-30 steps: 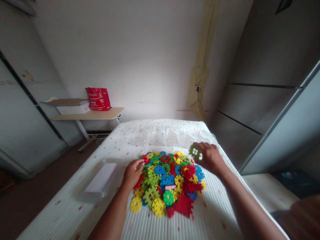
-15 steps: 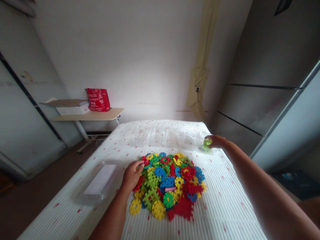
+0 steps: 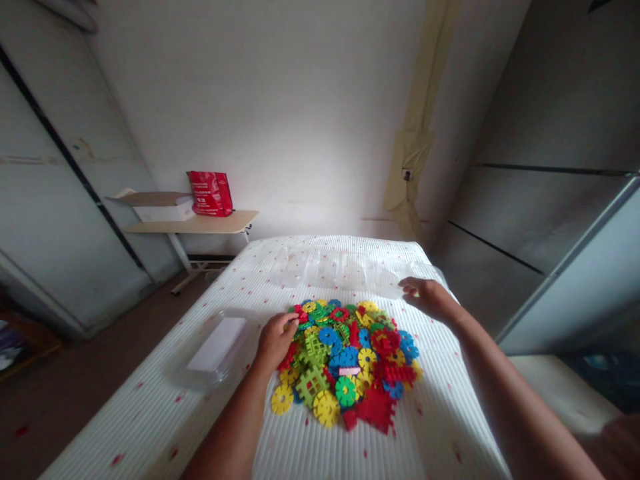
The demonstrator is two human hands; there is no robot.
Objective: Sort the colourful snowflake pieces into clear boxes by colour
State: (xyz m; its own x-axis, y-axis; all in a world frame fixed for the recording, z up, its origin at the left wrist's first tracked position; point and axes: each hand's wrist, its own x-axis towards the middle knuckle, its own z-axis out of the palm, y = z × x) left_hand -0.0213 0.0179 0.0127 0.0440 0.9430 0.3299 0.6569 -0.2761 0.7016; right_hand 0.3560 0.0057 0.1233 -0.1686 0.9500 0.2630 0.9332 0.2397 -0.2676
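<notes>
A heap of colourful plastic interlocking pieces (image 3: 350, 363) lies on a white ribbed cover with red specks (image 3: 300, 440). It holds yellow and blue wheels, green grids and red squares. My left hand (image 3: 275, 341) rests at the heap's left edge, fingers curled down onto the pieces there; what they hold is hidden. My right hand (image 3: 425, 295) hovers just beyond the heap's far right corner. Its fingers are loosely stretched toward the left and nothing shows in them. It is beside a clear plastic container (image 3: 345, 270) lying across the far part of the surface.
A clear shallow tray with a white sheet inside (image 3: 215, 347) sits left of the heap. Beyond the surface, a side table (image 3: 195, 225) against the wall carries a red bag (image 3: 210, 193) and a flat box. Grey cabinet panels stand to the right.
My right hand carried a green piece from the heap's far right corner out to the clear container, then came back without it. The left hand stayed put. The camera shifted slightly.
</notes>
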